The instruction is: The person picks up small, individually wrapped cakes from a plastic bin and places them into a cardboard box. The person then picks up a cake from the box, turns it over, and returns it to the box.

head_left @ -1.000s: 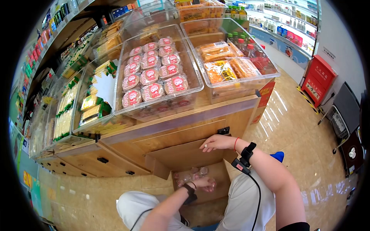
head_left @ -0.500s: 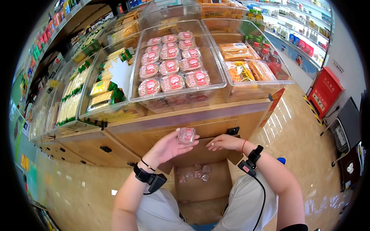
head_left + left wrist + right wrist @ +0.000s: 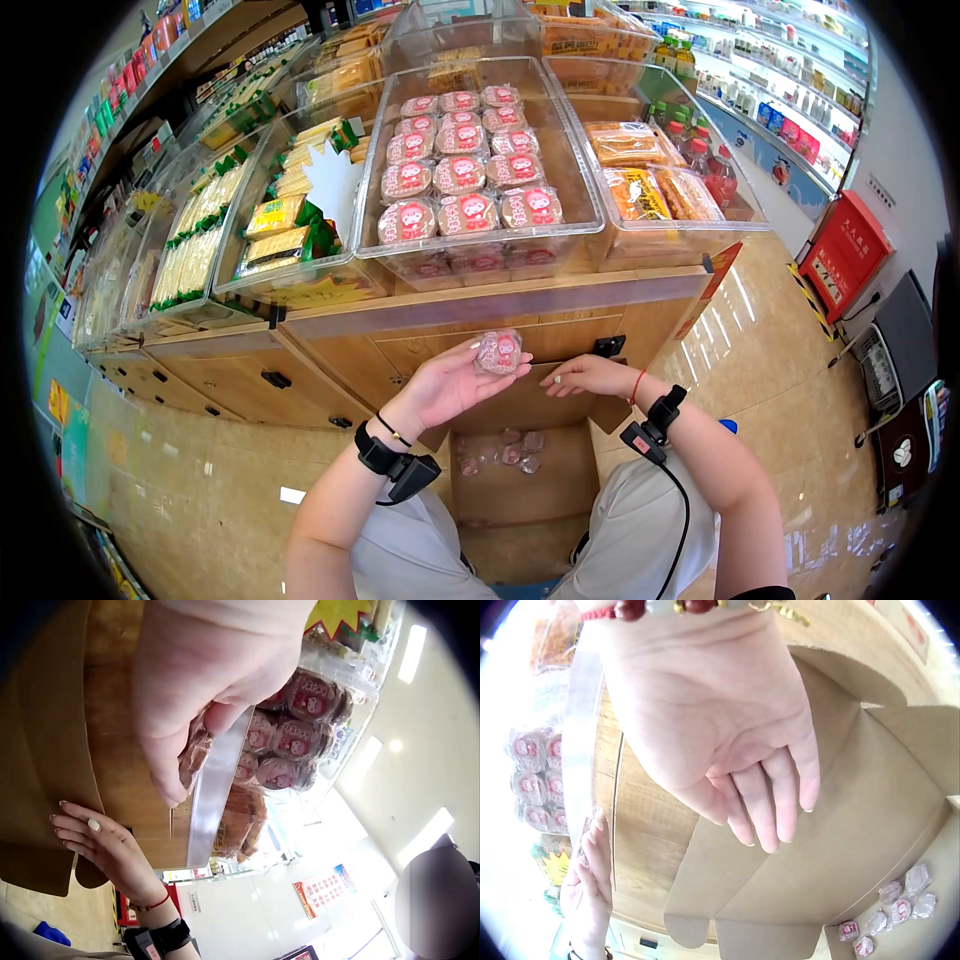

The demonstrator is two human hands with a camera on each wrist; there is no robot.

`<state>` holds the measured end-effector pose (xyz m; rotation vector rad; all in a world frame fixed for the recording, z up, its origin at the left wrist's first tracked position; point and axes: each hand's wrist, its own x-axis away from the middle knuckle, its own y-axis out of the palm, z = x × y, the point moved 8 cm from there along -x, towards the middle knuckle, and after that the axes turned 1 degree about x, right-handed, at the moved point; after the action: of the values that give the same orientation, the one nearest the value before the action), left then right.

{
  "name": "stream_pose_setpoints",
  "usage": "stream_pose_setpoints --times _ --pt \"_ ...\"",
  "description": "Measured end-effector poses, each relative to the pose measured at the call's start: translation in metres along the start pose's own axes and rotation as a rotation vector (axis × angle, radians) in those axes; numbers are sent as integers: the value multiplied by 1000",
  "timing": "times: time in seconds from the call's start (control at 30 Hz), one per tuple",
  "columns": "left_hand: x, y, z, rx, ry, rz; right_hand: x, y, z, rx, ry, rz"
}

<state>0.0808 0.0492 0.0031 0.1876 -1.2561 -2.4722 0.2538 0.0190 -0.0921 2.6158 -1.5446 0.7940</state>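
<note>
In the head view my left hand (image 3: 445, 385) is palm up in front of the wooden counter, holding a round cake in clear wrap with a pink label (image 3: 498, 352). The left wrist view shows this wrapped cake (image 3: 196, 754) edge-on between thumb and fingers. My right hand (image 3: 595, 377) hangs by the raised flap of a cardboard box, its fingers loosely bent and nothing in them; the right wrist view shows its bare palm (image 3: 720, 727). Several more wrapped cakes (image 3: 512, 458) lie in the bottom of the cardboard box (image 3: 540, 492) between my knees.
On the counter stands a clear bin (image 3: 585, 190) with rows of the same cakes. To its right is a bin of packaged bread (image 3: 635, 195) and bottles; to its left, bins of long wrapped snacks (image 3: 200, 240). A red cabinet (image 3: 845, 250) stands by the right wall.
My left hand was down among the cakes in the box; it has risen to the counter's front with one wrapped cake. The right hand stays near the box flap. The head view has shifted.
</note>
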Motion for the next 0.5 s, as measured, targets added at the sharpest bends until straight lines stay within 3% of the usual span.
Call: stream_pose_setpoints --times 0.5 --pt "-1 -14 -1 -24 32 18 2 -2 -1 -11 -12 24"
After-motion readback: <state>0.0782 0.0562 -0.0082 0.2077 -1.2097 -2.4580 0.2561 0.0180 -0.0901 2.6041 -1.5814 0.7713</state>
